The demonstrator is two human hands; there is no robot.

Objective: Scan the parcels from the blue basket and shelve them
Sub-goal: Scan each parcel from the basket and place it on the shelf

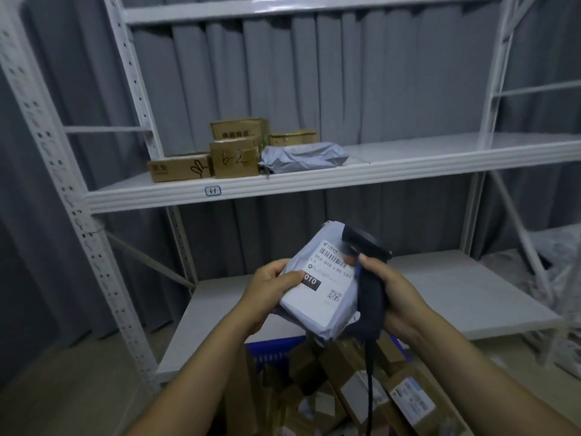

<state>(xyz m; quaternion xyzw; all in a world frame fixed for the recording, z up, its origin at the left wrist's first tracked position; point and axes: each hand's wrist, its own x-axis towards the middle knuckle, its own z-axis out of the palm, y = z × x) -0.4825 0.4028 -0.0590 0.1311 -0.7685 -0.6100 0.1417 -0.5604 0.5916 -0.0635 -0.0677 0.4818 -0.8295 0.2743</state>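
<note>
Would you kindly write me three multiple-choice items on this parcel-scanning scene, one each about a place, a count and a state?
1. Where does the grey poly bag lie?
A. on the middle shelf, right of the boxes
B. on the bottom shelf
C. in the blue basket

2. How many cardboard boxes sit on that shelf?
A. two
B. four
C. seven

3. What is the right hand doing?
A. hanging empty
B. gripping the scanner
C. resting on the shelf

Answers:
1. A: it lies beside the boxes there.
2. B: four show.
3. B: its fingers wrap the handle, beside the parcel in the left hand.
</note>
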